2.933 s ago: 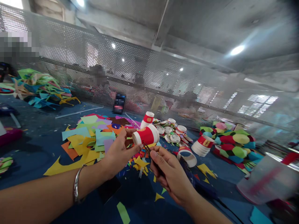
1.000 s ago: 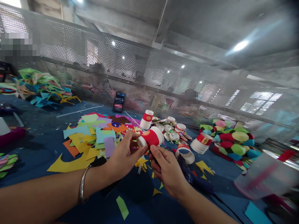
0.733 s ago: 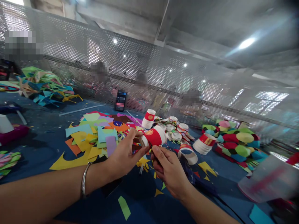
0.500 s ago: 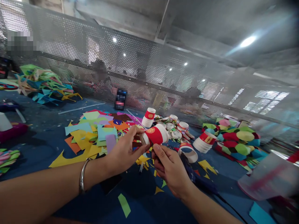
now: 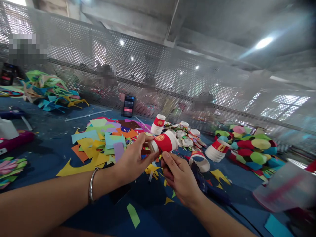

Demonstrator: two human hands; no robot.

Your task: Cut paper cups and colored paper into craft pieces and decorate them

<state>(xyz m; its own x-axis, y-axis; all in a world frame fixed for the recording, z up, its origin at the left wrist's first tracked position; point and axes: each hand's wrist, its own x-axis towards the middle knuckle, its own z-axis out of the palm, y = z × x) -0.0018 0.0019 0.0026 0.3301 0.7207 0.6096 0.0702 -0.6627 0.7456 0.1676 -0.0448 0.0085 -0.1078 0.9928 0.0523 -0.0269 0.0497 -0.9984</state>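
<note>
My left hand (image 5: pixel 133 158), with a silver bangle at the wrist, is closed round the base end of a red and white paper cup (image 5: pixel 164 142). The cup lies on its side in the air and has a gold emblem. My right hand (image 5: pixel 176 172) is closed just below the cup, with the thumb near its red side. A thin dark tool (image 5: pixel 161 152) pokes out from the right fingers and meets the cup's side; most of it is hidden. Past the hands, one paper cup (image 5: pixel 158 124) stands upside down. To the right, another cup (image 5: pixel 199 161) lies tipped over, mouth showing.
Coloured paper scraps (image 5: pixel 96 143) spread over the blue table (image 5: pixel 81 210). Nested cups (image 5: pixel 217 150), cut cup bottoms (image 5: pixel 185 138) and a colourful paper ball (image 5: pixel 259 144) sit at right, near a translucent bucket (image 5: pixel 278 187). A dark blue corded tool (image 5: pixel 209 191) lies beside my right hand. Perforated metal (image 5: pixel 158 69) borders the back.
The view has shifted slightly, so the table things appear a little further right. Both hands keep their grip on the cup and the tool with hardly any movement.
</note>
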